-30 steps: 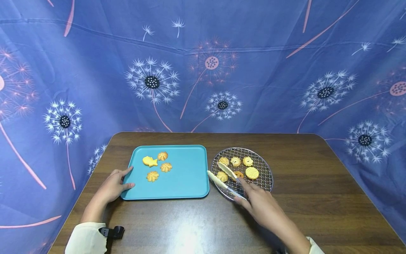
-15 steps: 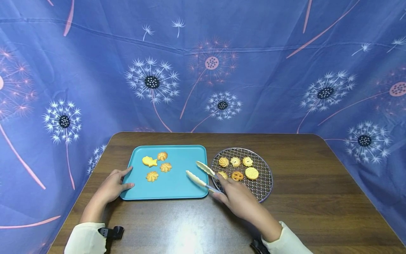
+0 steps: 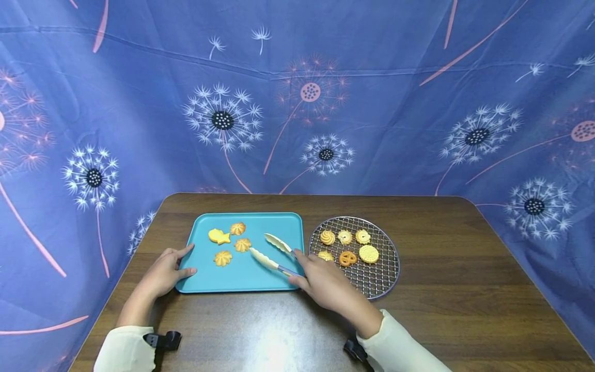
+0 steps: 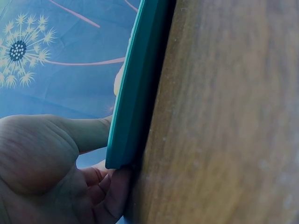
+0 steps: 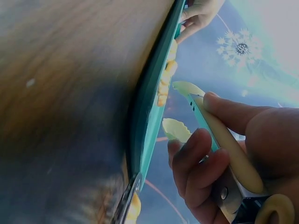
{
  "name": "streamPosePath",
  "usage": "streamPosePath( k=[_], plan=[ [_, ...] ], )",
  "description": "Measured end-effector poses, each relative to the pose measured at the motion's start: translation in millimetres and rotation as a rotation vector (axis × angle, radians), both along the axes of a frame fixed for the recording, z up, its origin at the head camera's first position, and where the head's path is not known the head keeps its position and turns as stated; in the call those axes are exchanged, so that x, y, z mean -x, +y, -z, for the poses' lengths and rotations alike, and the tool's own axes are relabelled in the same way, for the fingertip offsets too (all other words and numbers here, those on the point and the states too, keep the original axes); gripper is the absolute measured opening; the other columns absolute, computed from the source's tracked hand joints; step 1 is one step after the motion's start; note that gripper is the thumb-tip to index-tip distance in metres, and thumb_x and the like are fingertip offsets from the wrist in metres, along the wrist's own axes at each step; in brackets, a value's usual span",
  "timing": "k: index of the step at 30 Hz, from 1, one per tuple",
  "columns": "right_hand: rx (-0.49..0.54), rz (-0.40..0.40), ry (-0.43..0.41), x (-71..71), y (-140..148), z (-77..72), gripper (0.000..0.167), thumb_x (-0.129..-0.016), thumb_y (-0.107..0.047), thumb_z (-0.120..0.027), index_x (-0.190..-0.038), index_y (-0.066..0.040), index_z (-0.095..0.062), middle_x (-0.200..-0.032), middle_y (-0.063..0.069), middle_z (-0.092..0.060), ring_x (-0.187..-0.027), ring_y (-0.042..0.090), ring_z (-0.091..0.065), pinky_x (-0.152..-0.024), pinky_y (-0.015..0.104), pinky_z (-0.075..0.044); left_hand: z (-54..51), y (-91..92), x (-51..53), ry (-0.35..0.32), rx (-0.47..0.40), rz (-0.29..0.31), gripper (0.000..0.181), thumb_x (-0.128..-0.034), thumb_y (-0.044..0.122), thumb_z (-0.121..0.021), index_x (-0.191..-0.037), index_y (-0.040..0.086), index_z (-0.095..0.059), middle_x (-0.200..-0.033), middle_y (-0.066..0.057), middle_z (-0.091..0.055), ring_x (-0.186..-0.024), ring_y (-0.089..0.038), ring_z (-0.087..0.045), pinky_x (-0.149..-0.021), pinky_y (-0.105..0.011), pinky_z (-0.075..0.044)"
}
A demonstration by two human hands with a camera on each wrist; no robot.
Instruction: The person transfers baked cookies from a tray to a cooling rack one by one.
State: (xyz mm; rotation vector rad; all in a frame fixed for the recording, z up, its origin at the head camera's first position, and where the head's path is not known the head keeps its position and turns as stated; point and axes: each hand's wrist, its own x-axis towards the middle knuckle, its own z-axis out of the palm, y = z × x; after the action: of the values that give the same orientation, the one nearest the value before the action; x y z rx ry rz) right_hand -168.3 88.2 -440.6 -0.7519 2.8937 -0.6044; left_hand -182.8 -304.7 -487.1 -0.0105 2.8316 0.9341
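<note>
My left hand (image 3: 162,272) grips the left edge of a blue tray (image 3: 269,222); in the left wrist view the thumb lies over the tray's rim and curled fingers touch its underside. A fish-shaped yellow cookie (image 3: 218,236) and several fluted cookies, one of them a fluted cookie (image 3: 223,258) near the front, lie on the tray's left half. In my right hand (image 3: 325,281) I hold a pair of tongs (image 3: 265,258) with cream tips. The tongs' arms are spread above the tray, nothing between them, the near tip close to the middle fluted cookie (image 3: 243,245).
A round wire rack (image 3: 381,274) stands right of the tray. On it are a pretzel (image 3: 347,258), a round yellow biscuit (image 3: 369,253) and several other cookies. Brown wooden table (image 3: 465,289) surrounds both, with a blue patterned cloth (image 3: 395,103) hanging behind.
My right hand has carried the tongs left, from over the wire rack to over the tray. The left hand stays at the tray's edge.
</note>
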Motion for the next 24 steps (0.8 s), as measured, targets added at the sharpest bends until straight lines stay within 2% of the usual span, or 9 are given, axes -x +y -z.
streamPosePath(
  k=[7,12,16,24],
  plan=[
    [-0.039,-0.005,-0.046,9.3,-18,1.6,0.073,-0.1,-0.047,-0.064,-0.155,-0.003,-0.045,-0.132,0.021,-0.064,-0.106,0.038,-0.068,-0.087,0.051,-0.055,-0.5,0.1,0.4,-0.009,-0.001,-0.003,0.072,-0.0937,0.014,-0.076,-0.153,-0.005,-0.04,-0.105,-0.019,-0.048,-0.086,-0.026,-0.045,-0.071,-0.036,-0.038],
    [-0.065,-0.02,-0.044,14.7,-30,3.9,0.072,-0.1,-0.046,-0.064,-0.155,-0.003,-0.045,-0.128,0.021,-0.066,-0.108,0.036,-0.067,-0.09,0.051,-0.054,-0.3,0.4,0.4,-0.006,-0.003,0.004,0.072,-0.0935,0.014,-0.076,-0.153,-0.005,-0.041,-0.104,-0.019,-0.048,-0.085,-0.026,-0.045,-0.071,-0.036,-0.038],
    [-0.084,-0.023,-0.045,17.7,-39,6.7,0.071,-0.101,-0.046,-0.063,-0.155,-0.003,-0.045,-0.131,0.021,-0.065,-0.113,0.037,-0.066,-0.094,0.052,-0.053,-0.2,0.3,0.8,-0.01,-0.002,0.003,0.072,-0.0938,0.014,-0.076,-0.154,-0.004,-0.04,-0.104,-0.019,-0.048,-0.085,-0.026,-0.045,-0.071,-0.036,-0.038],
    [-0.123,-0.009,-0.028,20.6,-50,10.6,0.07,-0.101,-0.046,-0.064,-0.155,-0.005,-0.046,-0.131,0.02,-0.066,-0.104,0.038,-0.069,-0.086,0.049,-0.056,0.4,-0.2,0.8,-0.016,-0.009,-0.001,0.072,-0.0941,0.015,-0.076,-0.154,-0.004,-0.04,-0.103,-0.017,-0.046,-0.084,-0.026,-0.044,-0.07,-0.036,-0.037]
  ],
)
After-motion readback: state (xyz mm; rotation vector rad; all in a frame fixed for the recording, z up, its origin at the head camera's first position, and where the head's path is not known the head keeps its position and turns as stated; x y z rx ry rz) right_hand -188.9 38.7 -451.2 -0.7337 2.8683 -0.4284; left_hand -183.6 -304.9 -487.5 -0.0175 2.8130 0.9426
